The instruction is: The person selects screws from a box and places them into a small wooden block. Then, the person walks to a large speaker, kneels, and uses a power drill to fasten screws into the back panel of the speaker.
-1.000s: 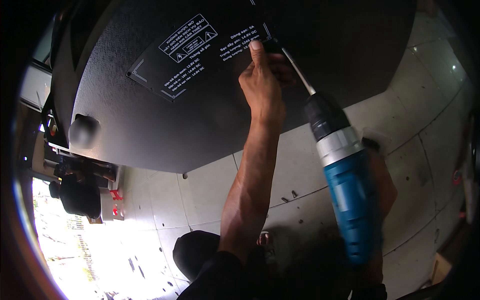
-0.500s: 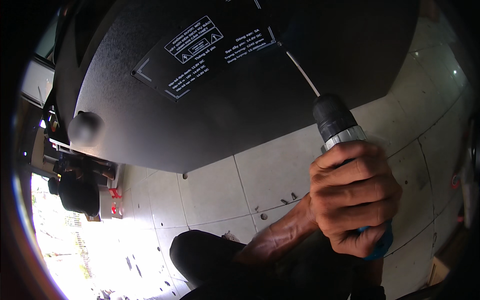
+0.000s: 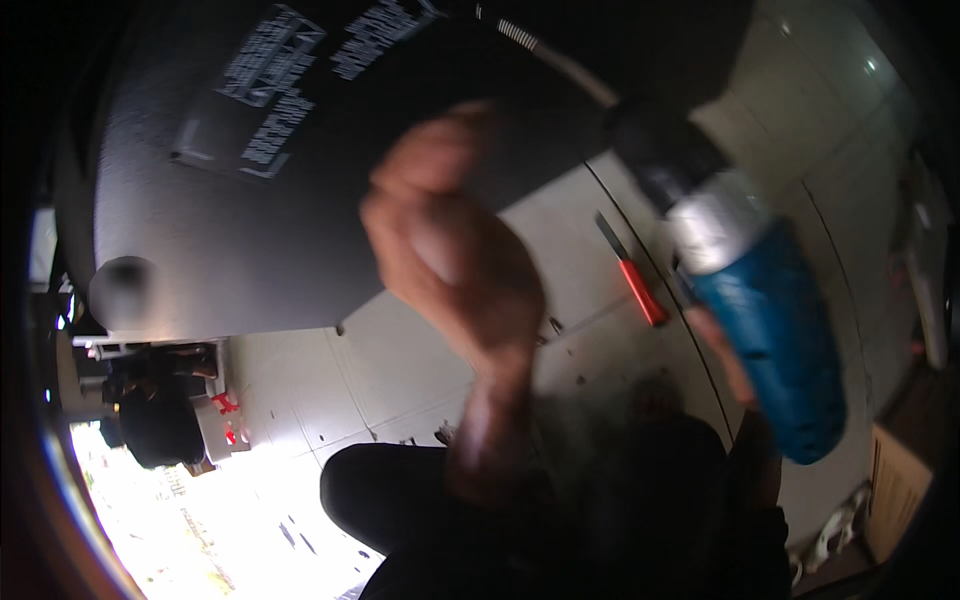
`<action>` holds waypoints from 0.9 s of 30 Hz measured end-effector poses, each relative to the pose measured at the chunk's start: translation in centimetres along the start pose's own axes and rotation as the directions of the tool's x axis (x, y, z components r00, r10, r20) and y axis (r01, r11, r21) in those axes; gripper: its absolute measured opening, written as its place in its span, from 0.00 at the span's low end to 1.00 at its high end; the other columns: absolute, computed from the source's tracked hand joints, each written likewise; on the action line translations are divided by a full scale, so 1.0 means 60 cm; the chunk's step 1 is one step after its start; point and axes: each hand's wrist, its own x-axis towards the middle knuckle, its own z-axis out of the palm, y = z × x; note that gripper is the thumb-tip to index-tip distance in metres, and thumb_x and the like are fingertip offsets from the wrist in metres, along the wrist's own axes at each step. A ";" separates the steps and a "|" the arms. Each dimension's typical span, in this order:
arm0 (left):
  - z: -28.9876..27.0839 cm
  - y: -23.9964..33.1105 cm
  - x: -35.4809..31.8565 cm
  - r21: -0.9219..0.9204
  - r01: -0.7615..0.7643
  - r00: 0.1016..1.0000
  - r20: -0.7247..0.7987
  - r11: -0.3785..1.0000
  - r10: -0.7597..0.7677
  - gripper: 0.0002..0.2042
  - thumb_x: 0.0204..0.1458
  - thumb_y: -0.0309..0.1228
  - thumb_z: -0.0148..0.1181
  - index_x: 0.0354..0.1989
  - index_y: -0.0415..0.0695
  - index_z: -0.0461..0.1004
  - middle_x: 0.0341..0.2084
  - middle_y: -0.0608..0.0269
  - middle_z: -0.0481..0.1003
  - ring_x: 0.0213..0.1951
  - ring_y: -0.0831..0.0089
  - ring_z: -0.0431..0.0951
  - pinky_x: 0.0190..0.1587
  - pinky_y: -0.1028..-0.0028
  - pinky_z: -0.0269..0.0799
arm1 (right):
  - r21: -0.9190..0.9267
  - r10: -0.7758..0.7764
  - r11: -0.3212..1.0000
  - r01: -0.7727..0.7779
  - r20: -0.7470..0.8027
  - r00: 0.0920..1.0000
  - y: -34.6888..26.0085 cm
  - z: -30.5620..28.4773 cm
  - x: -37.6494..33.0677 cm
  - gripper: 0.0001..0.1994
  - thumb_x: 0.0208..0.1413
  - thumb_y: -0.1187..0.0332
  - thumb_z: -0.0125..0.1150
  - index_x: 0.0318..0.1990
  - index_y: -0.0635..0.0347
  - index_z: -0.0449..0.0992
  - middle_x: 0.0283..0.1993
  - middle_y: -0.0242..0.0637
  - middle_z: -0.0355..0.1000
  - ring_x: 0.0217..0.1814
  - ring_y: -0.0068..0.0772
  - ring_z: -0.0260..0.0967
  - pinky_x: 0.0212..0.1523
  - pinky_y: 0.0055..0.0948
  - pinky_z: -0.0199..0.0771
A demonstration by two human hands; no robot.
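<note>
My left hand is raised over the lower edge of a large black cabinet panel, its fingers smeared by motion. On the right, a blue cordless drill with a black chuck points up and left. My right hand grips its handle and is mostly hidden behind the drill body. A long screwdriver bit extends from the chuck, its tip near a dark plate with white print on the panel. Whether the tip touches anything, I cannot tell.
On the tiled floor lies a knife with a red handle, between my left hand and the drill. Small dark bits lie near it. A cardboard box stands at the lower right. Dark items and a white-and-red box are at left.
My left hand has come off the back of the drill and moved up and left. The drill has shifted right, its bit away from the plate's corner. The red-handled knife has come into sight.
</note>
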 end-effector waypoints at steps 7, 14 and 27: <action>0.089 -0.007 -0.247 0.544 0.292 -0.008 0.824 0.786 -0.567 0.07 0.50 0.25 0.54 0.34 0.38 0.77 0.28 0.55 0.78 0.31 0.60 0.80 0.37 0.69 0.75 | -0.027 0.213 0.965 -0.261 -0.500 0.840 -0.048 -0.254 -0.230 0.25 0.47 0.66 0.67 0.50 0.68 0.65 0.41 0.42 0.66 0.28 0.28 0.66 0.24 0.22 0.64; 0.181 -0.020 -0.434 0.742 -0.110 -0.325 0.602 0.661 -0.730 0.09 0.48 0.24 0.53 0.36 0.38 0.77 0.35 0.53 0.77 0.39 0.58 0.79 0.41 0.64 0.76 | 0.249 0.444 0.894 -0.373 -0.602 0.664 -0.049 -0.250 -0.356 0.24 0.47 0.68 0.65 0.51 0.66 0.63 0.42 0.41 0.66 0.28 0.25 0.68 0.27 0.22 0.69; 0.156 -0.028 -0.438 0.845 0.093 -0.210 0.534 0.527 -0.819 0.10 0.45 0.30 0.63 0.35 0.41 0.77 0.36 0.48 0.75 0.41 0.52 0.77 0.43 0.60 0.75 | -0.058 0.508 0.760 -0.647 -0.567 0.648 -0.029 -0.255 -0.343 0.22 0.38 0.67 0.68 0.43 0.65 0.72 0.35 0.36 0.70 0.29 0.27 0.70 0.34 0.26 0.70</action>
